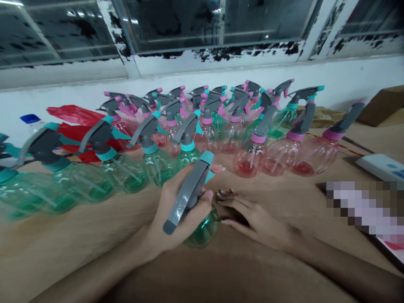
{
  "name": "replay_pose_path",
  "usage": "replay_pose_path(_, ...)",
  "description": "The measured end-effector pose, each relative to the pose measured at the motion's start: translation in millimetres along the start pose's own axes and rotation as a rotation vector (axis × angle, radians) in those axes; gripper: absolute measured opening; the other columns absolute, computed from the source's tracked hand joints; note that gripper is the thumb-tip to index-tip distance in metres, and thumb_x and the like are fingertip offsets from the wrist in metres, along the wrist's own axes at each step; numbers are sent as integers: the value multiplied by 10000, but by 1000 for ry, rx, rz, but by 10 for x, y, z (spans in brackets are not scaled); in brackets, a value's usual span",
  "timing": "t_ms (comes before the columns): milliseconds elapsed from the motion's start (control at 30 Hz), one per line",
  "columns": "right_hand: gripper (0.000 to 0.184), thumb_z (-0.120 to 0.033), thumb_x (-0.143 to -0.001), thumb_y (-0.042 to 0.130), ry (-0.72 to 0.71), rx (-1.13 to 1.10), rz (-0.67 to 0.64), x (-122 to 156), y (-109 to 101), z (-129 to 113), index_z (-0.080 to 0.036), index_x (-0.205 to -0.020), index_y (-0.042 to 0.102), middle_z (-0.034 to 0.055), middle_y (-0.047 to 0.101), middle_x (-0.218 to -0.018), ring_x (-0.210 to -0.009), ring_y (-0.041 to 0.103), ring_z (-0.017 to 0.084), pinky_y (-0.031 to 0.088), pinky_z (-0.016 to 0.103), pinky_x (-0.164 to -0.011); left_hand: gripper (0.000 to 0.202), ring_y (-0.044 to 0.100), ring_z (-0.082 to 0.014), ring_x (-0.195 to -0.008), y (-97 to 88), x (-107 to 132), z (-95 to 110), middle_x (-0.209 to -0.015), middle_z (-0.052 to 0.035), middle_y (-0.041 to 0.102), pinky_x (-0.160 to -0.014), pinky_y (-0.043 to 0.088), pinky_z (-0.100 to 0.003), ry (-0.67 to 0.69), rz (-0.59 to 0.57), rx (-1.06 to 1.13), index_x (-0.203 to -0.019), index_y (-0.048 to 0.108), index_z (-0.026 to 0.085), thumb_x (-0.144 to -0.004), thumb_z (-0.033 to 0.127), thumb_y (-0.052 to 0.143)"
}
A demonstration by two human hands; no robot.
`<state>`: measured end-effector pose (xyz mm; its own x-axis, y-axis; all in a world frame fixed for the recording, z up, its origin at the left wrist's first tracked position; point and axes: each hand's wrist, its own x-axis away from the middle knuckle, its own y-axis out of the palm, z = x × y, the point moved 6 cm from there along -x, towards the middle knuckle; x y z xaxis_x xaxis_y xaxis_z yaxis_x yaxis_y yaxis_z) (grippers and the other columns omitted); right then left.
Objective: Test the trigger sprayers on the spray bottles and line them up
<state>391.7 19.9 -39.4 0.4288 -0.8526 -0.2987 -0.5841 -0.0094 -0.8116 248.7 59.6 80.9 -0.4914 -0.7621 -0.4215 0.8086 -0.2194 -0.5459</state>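
My left hand [179, 210] is wrapped round the neck of a green spray bottle [203, 229], just under its grey trigger head with a teal nozzle. The bottle stands on the wooden table, and the hand covers its collar. To the right of the bottle, my right hand [252, 214] rests low over the table with its fingers stretched toward the bottle, holding nothing. Behind the left hand, a row of green spray bottles [126, 172] with teal collars runs to the left. Pink spray bottles [249, 158] with pink collars stand beyond the right hand.
More pink and green spray bottles crowd the back along the white wall. A red plastic bag [74, 115] and a blue-capped bottle [30, 120] lie behind the left row. At right are a cardboard box [383, 105], a white device [381, 166] and a partly blurred flat item [393, 248].
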Motion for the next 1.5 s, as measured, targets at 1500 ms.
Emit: replay_pose_path(1500, 455, -370, -902, 503, 18, 13, -21, 1, 1, -1, -207, -1319, 421, 97, 539, -1318, -1269, 436, 244, 374, 478, -1052, 85, 578, -151, -600, -5, 6, 17, -700, 18, 595, -583, 527, -264, 27, 5, -6, -725, 546, 249, -743, 173, 513)
